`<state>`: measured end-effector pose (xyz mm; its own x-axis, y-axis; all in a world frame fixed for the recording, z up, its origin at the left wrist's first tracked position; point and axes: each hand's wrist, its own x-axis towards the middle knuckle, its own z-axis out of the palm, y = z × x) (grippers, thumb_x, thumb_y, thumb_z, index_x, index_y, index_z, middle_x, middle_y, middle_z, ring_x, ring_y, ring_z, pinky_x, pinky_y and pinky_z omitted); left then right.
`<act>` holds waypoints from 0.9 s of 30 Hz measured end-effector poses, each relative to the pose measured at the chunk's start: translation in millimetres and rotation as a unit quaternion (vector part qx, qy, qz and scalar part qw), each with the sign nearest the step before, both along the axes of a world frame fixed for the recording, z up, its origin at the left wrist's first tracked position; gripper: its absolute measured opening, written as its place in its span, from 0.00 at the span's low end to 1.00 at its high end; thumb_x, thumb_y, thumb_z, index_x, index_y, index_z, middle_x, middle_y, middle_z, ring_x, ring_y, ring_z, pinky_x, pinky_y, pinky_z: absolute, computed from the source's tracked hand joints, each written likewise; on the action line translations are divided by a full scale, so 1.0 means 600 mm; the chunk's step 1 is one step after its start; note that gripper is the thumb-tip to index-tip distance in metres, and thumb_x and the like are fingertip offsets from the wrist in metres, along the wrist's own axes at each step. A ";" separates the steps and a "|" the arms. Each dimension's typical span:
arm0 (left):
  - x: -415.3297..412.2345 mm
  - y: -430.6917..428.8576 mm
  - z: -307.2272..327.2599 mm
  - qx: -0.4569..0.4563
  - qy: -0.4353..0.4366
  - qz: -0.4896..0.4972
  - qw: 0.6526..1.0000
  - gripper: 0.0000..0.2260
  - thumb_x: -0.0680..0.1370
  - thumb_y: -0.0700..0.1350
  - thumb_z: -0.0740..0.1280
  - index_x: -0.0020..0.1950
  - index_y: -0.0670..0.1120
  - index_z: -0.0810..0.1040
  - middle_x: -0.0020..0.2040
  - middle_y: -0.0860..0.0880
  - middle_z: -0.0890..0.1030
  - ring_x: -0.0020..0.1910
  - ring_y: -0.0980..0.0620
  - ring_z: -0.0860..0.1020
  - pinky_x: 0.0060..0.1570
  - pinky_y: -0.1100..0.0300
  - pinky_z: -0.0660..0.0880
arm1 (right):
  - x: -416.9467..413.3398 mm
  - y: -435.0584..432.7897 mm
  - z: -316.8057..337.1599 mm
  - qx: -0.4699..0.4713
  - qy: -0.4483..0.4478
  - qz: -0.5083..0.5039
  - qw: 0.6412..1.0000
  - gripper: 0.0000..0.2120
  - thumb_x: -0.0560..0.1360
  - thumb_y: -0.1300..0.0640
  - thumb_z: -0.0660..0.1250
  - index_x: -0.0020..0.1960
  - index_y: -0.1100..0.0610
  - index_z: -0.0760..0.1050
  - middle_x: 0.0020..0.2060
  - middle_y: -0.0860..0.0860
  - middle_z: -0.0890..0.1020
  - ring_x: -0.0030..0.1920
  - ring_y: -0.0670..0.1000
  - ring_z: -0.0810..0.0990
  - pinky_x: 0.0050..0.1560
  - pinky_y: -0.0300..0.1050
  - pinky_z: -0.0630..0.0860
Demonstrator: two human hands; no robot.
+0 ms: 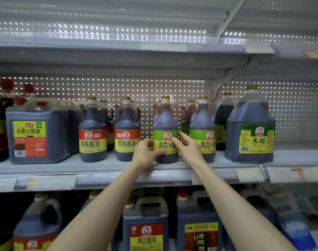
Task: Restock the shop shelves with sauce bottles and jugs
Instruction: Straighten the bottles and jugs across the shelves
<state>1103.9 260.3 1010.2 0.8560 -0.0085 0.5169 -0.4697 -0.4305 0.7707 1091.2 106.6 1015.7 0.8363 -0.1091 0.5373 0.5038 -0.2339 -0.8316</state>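
A dark vinegar bottle with a green label point(165, 127) stands at the front of the middle shelf point(104, 166). My left hand point(147, 153) holds its lower left side, thumb across the label and fingers curled round. My right hand point(188, 147) touches its right side, with the thumb on the label and the fingers reaching between it and a second green-label bottle point(202, 129).
Two red-label soy sauce bottles point(92, 131) point(127, 131) and a big square soy jug point(37, 131) stand to the left. A large green-label vinegar jug point(250, 129) stands to the right. Below are more jugs point(145, 225). The top shelf point(118, 49) shows no goods.
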 end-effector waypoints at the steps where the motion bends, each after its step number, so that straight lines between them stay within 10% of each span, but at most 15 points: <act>1: 0.000 0.000 -0.001 0.001 -0.002 0.000 1.000 0.22 0.70 0.44 0.76 0.62 0.39 0.76 0.57 0.45 0.81 0.50 0.53 0.77 0.51 0.62 0.73 | 0.000 0.001 0.000 -0.007 -0.003 -0.003 1.000 0.24 0.79 0.57 0.65 0.73 0.57 0.66 0.57 0.47 0.76 0.59 0.45 0.74 0.57 0.39 0.73; 27: 0.049 0.000 0.015 0.055 0.057 0.040 0.996 0.24 0.68 0.47 0.78 0.59 0.39 0.77 0.54 0.45 0.82 0.53 0.48 0.80 0.57 0.49 0.77 | 0.035 -0.004 0.011 -0.078 0.019 -0.040 0.996 0.21 0.79 0.55 0.64 0.71 0.58 0.69 0.62 0.54 0.79 0.61 0.53 0.77 0.63 0.48 0.73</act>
<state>1133.1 260.1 1019.2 0.9092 0.0100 0.4163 -0.3433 -0.5477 0.7630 1112.1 104.4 1022.5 0.8485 -0.0939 0.5208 0.4469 -0.4000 -0.8002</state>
